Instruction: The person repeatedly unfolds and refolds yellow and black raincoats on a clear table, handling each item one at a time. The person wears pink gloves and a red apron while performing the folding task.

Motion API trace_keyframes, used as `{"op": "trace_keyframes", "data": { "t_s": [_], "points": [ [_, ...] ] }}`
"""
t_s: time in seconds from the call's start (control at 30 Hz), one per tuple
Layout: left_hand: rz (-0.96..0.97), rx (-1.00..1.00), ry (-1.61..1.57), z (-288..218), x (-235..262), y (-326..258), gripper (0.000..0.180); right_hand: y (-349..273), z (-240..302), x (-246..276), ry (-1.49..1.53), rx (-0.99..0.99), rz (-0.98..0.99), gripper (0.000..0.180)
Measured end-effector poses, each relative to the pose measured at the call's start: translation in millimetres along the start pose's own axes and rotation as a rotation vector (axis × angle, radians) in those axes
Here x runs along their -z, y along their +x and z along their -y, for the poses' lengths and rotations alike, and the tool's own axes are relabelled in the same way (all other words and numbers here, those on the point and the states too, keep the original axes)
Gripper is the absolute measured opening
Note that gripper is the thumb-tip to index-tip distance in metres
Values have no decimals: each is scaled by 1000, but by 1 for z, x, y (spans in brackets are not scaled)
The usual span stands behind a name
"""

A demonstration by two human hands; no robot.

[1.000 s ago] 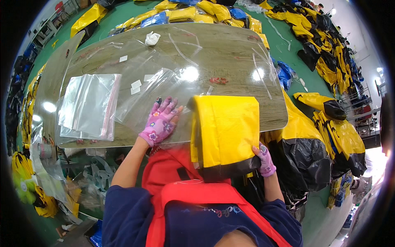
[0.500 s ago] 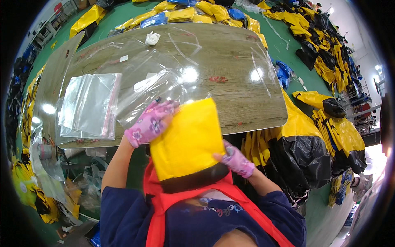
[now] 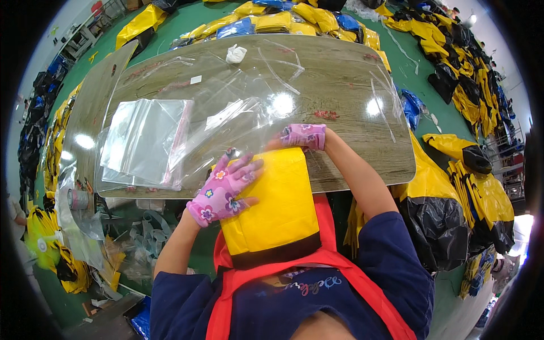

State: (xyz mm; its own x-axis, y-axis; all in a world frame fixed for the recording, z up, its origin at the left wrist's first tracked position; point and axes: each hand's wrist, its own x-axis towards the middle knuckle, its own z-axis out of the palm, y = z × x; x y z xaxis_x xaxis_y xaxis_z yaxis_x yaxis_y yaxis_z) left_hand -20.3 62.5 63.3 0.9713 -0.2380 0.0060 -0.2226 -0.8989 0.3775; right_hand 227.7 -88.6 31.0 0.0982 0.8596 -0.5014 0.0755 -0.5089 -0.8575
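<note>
A folded yellow packet of coated fabric (image 3: 275, 207) with a black band at its near end lies between my body and the table's near edge. My left hand (image 3: 226, 190), in a pink flowered glove with bare fingertips showing, rests over its left side. The fingers are spread across the yellow surface, the thumb apart. My right hand (image 3: 297, 137), in a matching glove, reaches past the packet's far edge. Its fingertips are blurred beside a loose clear plastic bag (image 3: 224, 127) on the table, so I cannot tell whether they pinch it.
A stack of clear plastic bags (image 3: 144, 141) lies at the table's left. A crumpled white wad (image 3: 236, 54) sits near the far edge of the wood-grain table (image 3: 351, 73). Yellow-and-black bundles (image 3: 436, 221) stand at the right; folded yellow packs (image 3: 272, 22) are piled beyond.
My right hand has let go of the packet's near right edge and moved forward to its far edge. My left hand has slid further onto the packet, which now lies flatter.
</note>
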Motion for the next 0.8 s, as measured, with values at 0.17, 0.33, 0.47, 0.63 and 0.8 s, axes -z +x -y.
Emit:
{"op": "trace_keyframes", "data": {
  "t_s": [0.17,0.33,0.47,0.63,0.8],
  "points": [
    [-83,168,79,-7,-3,-5,69,-27,-27,-4,219,56,-418,40],
    [-58,173,91,-6,-19,-4,78,-81,-51,-25,514,81,-318,26],
    [-103,203,15,-9,-22,-7,74,-67,-83,-74,21,273,-843,20],
    [-277,181,-32,-9,-36,-27,60,-90,-90,-143,-402,308,-1051,9],
    [-345,171,24,-20,-43,-35,49,-76,-94,-92,-62,305,-991,27]
  ]
}}
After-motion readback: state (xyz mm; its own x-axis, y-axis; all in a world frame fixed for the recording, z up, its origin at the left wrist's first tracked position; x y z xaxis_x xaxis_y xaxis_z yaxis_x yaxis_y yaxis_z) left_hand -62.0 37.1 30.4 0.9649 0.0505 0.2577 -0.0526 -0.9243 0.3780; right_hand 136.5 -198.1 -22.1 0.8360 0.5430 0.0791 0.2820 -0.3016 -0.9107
